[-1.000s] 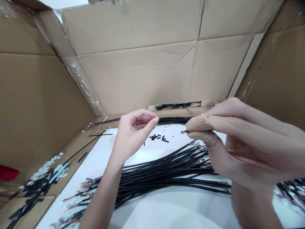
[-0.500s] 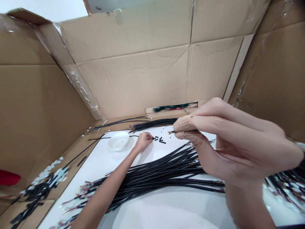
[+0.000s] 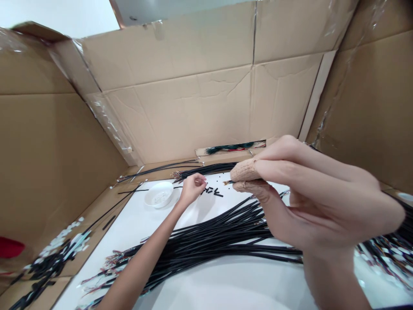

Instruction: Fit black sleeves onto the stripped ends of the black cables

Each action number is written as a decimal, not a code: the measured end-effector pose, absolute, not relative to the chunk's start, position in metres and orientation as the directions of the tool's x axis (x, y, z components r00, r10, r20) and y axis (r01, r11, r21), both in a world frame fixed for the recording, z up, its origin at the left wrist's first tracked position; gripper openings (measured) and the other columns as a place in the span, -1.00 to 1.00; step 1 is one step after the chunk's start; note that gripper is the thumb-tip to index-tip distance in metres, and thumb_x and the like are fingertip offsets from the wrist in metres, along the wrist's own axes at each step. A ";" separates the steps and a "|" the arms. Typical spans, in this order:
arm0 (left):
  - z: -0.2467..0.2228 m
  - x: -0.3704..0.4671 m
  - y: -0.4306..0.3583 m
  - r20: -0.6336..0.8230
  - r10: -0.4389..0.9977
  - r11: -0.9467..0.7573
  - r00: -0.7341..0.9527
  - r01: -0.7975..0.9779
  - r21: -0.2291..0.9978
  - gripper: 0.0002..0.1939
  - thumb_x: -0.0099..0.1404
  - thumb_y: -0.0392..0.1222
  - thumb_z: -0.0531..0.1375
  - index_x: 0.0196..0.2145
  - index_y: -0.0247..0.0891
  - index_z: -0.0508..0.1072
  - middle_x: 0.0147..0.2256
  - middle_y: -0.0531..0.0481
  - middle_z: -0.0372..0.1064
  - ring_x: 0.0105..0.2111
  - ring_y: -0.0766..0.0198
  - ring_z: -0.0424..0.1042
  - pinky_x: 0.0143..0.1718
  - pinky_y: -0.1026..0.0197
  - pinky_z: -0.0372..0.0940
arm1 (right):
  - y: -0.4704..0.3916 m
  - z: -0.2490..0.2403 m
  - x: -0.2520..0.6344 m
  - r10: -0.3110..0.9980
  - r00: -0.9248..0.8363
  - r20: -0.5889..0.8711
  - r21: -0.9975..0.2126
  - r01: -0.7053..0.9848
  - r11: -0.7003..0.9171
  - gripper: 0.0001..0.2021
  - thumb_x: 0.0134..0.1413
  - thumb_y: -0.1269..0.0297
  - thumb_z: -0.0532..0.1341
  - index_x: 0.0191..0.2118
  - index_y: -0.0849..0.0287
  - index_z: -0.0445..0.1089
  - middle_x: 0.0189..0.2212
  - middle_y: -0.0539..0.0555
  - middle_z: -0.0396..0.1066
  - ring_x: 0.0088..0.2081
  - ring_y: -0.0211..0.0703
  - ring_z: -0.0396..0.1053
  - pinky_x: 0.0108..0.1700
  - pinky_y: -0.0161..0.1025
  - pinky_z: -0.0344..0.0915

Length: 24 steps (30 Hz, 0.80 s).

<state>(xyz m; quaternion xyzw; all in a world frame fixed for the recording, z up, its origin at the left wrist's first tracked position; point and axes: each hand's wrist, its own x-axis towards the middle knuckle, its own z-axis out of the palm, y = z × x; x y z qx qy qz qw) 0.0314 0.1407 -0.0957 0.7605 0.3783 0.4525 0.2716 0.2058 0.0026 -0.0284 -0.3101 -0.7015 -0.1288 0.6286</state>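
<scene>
Close to the camera, my right hand is closed in a pinch, thumb and forefinger wearing tan fingertip covers. Between them sits a thin dark cable with a bare copper-coloured end poking out to the left; its rest is hidden by the hand. My left hand is farther off, over the white table, thumb and fingers pressed together; what they hold, if anything, is too small to make out. Beside its fingertips lie several short black tube pieces. Under my left forearm stretches a large bundle of black cables with stripped, coloured wire ends.
A white bowl with small pale pieces stands left of my left hand. Another black cable bundle lies at the back. Cardboard walls enclose the table. Black tubes and white bits are scattered on the left; more wire ends are at right.
My left hand has lifted slightly and drawn back a little left from the black tube pieces. My right hand keeps its pinch on the cable. The view has shifted slightly.
</scene>
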 end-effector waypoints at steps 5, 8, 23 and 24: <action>-0.049 0.031 0.107 0.543 0.783 -0.609 0.302 0.195 0.769 -0.81 0.19 -0.20 0.37 -0.31 -0.34 0.47 -0.35 -0.04 0.53 -0.33 0.27 0.54 -0.26 0.22 0.49 | -0.002 -0.021 0.205 0.261 -0.022 0.965 -0.190 0.629 0.754 -0.80 0.13 0.60 0.26 -0.31 0.10 0.40 -0.36 -0.08 0.50 -0.34 -0.31 0.41 -0.37 -0.30 0.39; -0.023 0.033 0.066 0.653 0.713 -0.689 0.256 0.086 0.719 -0.83 0.17 -0.29 0.37 -0.26 -0.22 0.51 -0.33 0.06 0.58 -0.34 0.36 0.56 -0.29 0.37 0.47 | -0.008 -0.009 0.202 0.245 -0.040 0.969 -0.160 0.653 0.740 -0.79 0.04 0.61 0.28 -0.41 0.13 0.36 -0.48 -0.07 0.52 -0.43 -0.30 0.42 -0.44 -0.34 0.39; -0.017 0.035 0.025 0.880 0.457 -0.889 0.131 0.031 0.457 -0.64 0.14 -0.60 0.31 -0.21 -0.20 0.55 -0.28 0.17 0.57 -0.29 0.44 0.56 -0.21 0.46 0.51 | -0.010 -0.010 0.197 0.280 -0.040 0.959 -0.179 0.679 0.712 -0.78 -0.03 0.62 0.31 -0.34 0.15 0.42 -0.45 -0.11 0.52 -0.42 -0.40 0.42 -0.32 -0.48 0.42; -0.017 0.036 0.025 0.880 0.458 -0.888 0.128 0.025 0.458 -0.65 0.15 -0.60 0.31 -0.21 -0.21 0.55 -0.29 0.17 0.57 -0.29 0.45 0.56 -0.21 0.48 0.51 | -0.011 -0.009 0.196 0.283 -0.040 0.958 -0.178 0.691 0.701 -0.80 -0.02 0.61 0.30 -0.35 0.14 0.42 -0.47 -0.11 0.52 -0.45 -0.39 0.43 -0.34 -0.48 0.42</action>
